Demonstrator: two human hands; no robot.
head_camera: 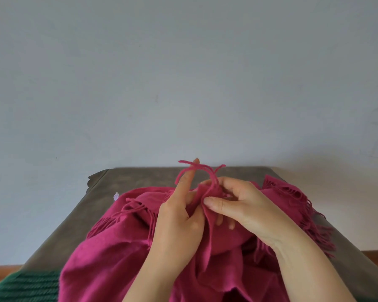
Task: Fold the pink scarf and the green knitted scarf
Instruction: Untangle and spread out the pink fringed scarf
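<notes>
The pink scarf (109, 253), deep magenta with fringed ends, lies bunched and spread over a grey-brown padded surface (74, 225). My left hand (177, 223) and my right hand (238, 205) meet above its middle, both pinching the same lifted corner of the fabric. Fringe strands stick up between the fingers, and my left index finger points upward. More fringe hangs at the right edge and lies left of my hands. The green knitted scarf (28, 286) shows only as a dark green ribbed patch at the bottom left corner, partly under the pink scarf.
A plain pale grey wall (183, 73) rises right behind the padded surface. A small white label (116, 196) sticks out at the pink scarf's far left edge. Wooden floor (0, 273) shows at the low left and right sides.
</notes>
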